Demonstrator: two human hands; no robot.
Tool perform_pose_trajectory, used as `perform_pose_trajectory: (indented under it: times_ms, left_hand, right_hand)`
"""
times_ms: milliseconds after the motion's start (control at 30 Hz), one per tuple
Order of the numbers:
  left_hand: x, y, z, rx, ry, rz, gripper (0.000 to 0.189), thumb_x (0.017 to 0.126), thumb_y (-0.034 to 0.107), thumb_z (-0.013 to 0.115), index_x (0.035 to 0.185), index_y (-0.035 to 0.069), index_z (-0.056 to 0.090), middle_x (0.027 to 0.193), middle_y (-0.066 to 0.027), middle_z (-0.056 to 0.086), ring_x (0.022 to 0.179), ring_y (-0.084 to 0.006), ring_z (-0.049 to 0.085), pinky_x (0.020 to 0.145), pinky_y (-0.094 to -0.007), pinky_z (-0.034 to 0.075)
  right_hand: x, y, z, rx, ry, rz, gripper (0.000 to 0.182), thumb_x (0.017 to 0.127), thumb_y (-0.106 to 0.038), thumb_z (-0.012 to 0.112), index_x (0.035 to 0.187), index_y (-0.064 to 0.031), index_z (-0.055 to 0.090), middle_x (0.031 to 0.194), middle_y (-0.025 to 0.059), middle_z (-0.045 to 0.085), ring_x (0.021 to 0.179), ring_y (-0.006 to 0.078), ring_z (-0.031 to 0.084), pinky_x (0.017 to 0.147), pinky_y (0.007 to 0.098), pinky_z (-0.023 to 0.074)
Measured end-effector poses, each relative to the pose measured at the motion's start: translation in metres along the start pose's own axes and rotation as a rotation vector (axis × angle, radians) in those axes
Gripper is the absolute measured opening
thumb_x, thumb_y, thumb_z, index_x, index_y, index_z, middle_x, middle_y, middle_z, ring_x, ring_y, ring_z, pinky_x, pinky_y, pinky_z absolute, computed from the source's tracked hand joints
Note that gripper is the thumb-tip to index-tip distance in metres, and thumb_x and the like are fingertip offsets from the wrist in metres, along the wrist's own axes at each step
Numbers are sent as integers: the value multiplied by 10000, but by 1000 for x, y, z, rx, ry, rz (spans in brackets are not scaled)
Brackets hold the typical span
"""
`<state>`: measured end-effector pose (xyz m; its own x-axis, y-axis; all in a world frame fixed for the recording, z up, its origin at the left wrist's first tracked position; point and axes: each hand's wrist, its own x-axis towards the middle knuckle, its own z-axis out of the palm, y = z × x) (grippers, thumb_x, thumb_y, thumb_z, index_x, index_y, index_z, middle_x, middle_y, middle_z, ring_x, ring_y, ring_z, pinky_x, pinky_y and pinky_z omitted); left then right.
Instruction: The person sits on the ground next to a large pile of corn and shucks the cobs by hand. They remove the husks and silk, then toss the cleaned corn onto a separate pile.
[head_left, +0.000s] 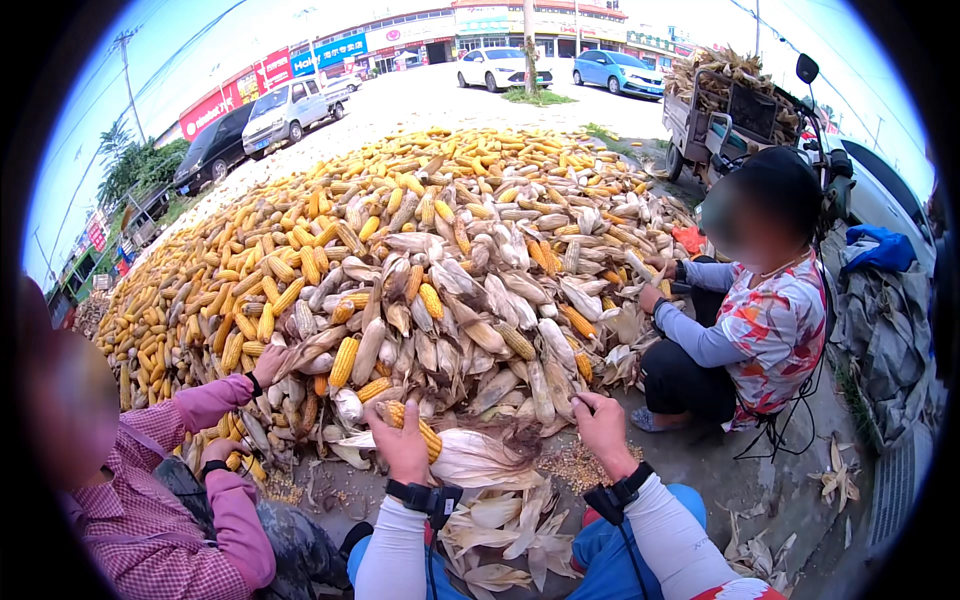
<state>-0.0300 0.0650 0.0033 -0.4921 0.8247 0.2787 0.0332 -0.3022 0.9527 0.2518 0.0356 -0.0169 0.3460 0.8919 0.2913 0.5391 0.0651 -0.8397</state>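
My left hand (401, 448) is closed around an ear of corn (426, 438) with bare yellow kernels at its upper part. Pale husk leaves (476, 461) with brown silk spread from the ear's right end, between my two hands. On the right, my right hand (602, 431) is at the lower edge of the heap, thumb and forefinger close together near dry husk; whether it pinches a piece of husk is unclear. Before me rises a large heap of corn ears (420, 300), some in husk and some bare. Loose husks (517, 532) lie between my legs.
Co-workers sit close on both sides: one in a pink checked shirt (157, 517) handles corn, one in a patterned top (772, 330) holds an ear. Loose kernels (581, 466) lie on the ground. Behind the right co-worker stands a loaded cargo tricycle (701, 124); parked cars are beyond the heap.
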Motion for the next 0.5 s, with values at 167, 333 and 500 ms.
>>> perform_pose_trajectory:
  times_ms: [167,333,500]
  left_hand:
    - [-8,-6,9,96,-45,38,448,858,145,704,1181,-36,453,1074,-128,554,961,-200,532,888,-322,429]
    - [-27,5,27,229,-183,60,417,831,162,721,1125,-18,486,975,-125,551,890,-226,533,832,-336,441]
    - [-41,2,37,283,-269,25,423,811,148,724,1128,-13,495,1000,-167,558,911,-283,553,845,-364,439]
  right_hand:
    - [-10,-16,3,-187,-215,-135,285,806,-152,644,1080,-75,666,956,190,653,901,369,632,790,420,504]
    - [-28,-37,16,-378,-453,-137,567,771,-172,692,1305,-109,512,1248,218,503,971,380,610,846,430,500]
    - [-32,-69,22,-229,-420,-136,581,804,-202,689,1332,-99,470,1338,213,432,989,370,612,855,402,509]
